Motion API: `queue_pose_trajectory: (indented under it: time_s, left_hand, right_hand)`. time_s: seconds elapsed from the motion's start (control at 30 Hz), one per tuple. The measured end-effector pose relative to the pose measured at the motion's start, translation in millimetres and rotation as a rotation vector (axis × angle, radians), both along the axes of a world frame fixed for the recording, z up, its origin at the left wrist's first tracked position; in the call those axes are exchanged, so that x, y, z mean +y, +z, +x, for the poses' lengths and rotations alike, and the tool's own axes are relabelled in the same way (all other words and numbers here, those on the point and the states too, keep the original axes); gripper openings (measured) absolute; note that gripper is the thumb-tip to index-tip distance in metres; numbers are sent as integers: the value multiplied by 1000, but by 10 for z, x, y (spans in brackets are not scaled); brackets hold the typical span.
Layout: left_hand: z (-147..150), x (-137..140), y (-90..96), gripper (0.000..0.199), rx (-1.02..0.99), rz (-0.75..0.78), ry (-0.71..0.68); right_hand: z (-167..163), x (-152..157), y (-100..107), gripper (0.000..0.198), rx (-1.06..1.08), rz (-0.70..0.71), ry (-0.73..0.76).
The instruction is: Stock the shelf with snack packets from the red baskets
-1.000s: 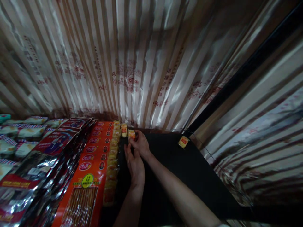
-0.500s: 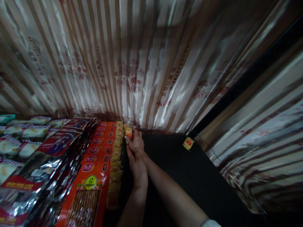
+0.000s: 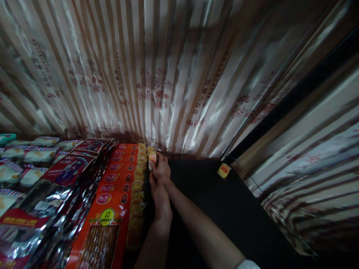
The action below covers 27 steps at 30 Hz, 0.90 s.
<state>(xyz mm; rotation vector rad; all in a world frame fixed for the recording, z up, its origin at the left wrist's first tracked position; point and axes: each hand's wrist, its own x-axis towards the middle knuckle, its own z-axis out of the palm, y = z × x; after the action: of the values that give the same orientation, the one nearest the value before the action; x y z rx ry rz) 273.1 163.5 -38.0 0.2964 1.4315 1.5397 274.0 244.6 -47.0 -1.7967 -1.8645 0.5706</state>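
Near the back edge of the black table, my right hand [image 3: 162,167] is closed around a small yellow-and-red wrapped snack [image 3: 152,156]. That packet stands just right of a long row of small yellow wrapped snacks [image 3: 137,183]. My left hand [image 3: 161,200] lies just in front of the right one and overlaps it, close to the row. One left finger or thumb points up toward the packet; the other left fingers are hidden. Another yellow wrapped snack [image 3: 224,170] lies alone at the table's back right corner.
Left of the row lie overlapping orange snack bags [image 3: 109,198], then dark shiny packets [image 3: 67,168]. Further left are several white packets [image 3: 39,155]. A striped shiny curtain [image 3: 157,74] hangs behind the black table [image 3: 218,201], with a dark pole [image 3: 280,101] at the right.
The held snack and my right hand have barely moved. My left hand and forearm have shifted slightly left. The camera view has moved a little.
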Motion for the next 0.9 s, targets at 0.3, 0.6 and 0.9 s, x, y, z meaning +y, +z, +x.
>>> queue_pose_trajectory:
  time_s: [0.3,0.6,0.9]
  left_hand:
    - [-42,-7,86,45,-128,39,19]
    - [32,-19,66,41,-102,44,73]
    - [158,-69,87,27,-93,-53,60]
  right_hand:
    - [-33,3,-65,46,17,-16,34]
    - [78,-52,-141,54,58,24,14]
    - [991,-148,-179,38,6,344,-192]
